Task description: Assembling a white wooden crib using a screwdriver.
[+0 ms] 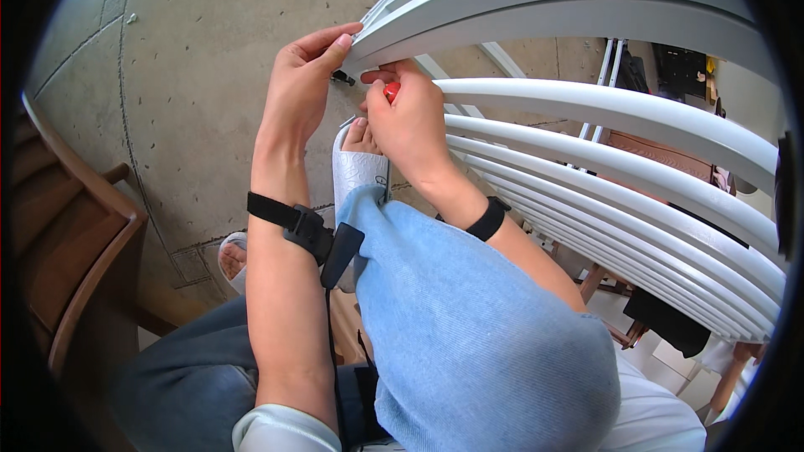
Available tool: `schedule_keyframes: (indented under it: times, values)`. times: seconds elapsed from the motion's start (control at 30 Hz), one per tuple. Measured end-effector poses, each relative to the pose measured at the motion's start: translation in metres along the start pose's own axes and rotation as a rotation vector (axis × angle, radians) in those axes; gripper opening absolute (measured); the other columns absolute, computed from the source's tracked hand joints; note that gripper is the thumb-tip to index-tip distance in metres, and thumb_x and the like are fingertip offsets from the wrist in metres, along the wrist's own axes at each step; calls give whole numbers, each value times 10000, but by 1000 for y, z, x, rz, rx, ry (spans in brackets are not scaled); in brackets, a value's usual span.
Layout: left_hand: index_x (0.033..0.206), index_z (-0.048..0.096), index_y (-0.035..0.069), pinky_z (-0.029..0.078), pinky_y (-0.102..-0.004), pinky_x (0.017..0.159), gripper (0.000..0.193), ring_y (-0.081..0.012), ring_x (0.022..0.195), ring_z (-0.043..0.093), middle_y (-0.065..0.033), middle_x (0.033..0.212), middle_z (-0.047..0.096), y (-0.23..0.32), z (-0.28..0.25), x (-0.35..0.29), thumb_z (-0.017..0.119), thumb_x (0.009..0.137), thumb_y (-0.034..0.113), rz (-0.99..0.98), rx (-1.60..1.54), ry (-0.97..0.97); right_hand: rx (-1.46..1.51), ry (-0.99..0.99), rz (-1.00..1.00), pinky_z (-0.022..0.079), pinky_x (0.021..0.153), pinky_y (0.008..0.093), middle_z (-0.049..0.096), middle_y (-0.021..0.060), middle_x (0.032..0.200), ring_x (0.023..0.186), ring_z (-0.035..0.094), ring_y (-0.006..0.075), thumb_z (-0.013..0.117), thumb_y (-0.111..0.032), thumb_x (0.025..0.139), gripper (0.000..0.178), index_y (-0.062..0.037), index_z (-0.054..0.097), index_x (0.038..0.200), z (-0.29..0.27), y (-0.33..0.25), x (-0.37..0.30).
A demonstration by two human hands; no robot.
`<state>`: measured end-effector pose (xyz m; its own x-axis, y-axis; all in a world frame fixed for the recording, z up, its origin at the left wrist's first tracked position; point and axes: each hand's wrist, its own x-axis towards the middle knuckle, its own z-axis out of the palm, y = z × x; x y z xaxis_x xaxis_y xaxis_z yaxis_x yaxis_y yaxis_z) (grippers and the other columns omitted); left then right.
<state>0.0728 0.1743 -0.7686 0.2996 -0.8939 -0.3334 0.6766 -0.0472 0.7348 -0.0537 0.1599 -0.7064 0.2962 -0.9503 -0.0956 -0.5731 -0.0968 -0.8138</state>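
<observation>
My left hand (300, 75) pinches the near-left end of a white slatted frame (469, 2) between thumb and fingers. Just below and to the right, my right hand (409, 113) is closed around a tool with a red handle (391, 92); only the rounded red end shows, and its working end is hidden by the fingers. It lies close under the frame's end. A small black piece (342, 77) pokes out between my two hands; I cannot make out what it is. More white slats (603, 107) run to the right beside my right wrist.
My raised leg in light blue denim (486, 326) is below my right forearm, its foot in a white sandal (356, 167). A brown wooden chair (75, 234) stands at the left on the concrete floor (201, 59). Black straps with devices (308, 230) circle my wrists.
</observation>
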Motion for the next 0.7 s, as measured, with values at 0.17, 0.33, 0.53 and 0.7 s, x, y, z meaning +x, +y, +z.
schedule_keyframes:
  times: [0.17, 0.33, 0.53, 0.7]
  values:
    - [1042, 708, -15, 411, -239, 746, 284, -90, 834, 513, -32, 879, 656, -12, 4, 3, 699, 882, 219, -62, 75, 176, -21, -6, -30, 525, 709, 405, 683, 189, 869, 765, 667, 352, 525, -24, 829, 212, 19, 584, 1028, 0, 4, 1]
    - [1037, 688, -19, 423, -237, 730, 317, -92, 782, 498, -27, 893, 634, -16, 13, -5, 723, 872, 248, -3, -245, 15, 3, -21, 11, 529, 707, 415, 683, 194, 875, 769, 672, 354, 524, -21, 826, 228, 19, 577, 1044, -5, 3, 2]
    - [1009, 682, -10, 426, -232, 723, 264, -78, 775, 480, -7, 883, 619, -22, 9, 0, 672, 914, 236, -59, -240, 93, -7, -24, -29, 536, 710, 403, 687, 186, 871, 766, 678, 350, 526, -9, 813, 237, 19, 575, 1043, -1, 9, 3]
    - [981, 683, 4, 420, -225, 714, 250, -69, 768, 477, -1, 875, 617, -18, 16, -2, 663, 922, 246, -55, -249, 67, 18, -19, -40, 532, 718, 403, 690, 183, 871, 782, 677, 347, 525, -10, 813, 230, 20, 575, 1036, -3, 11, 3]
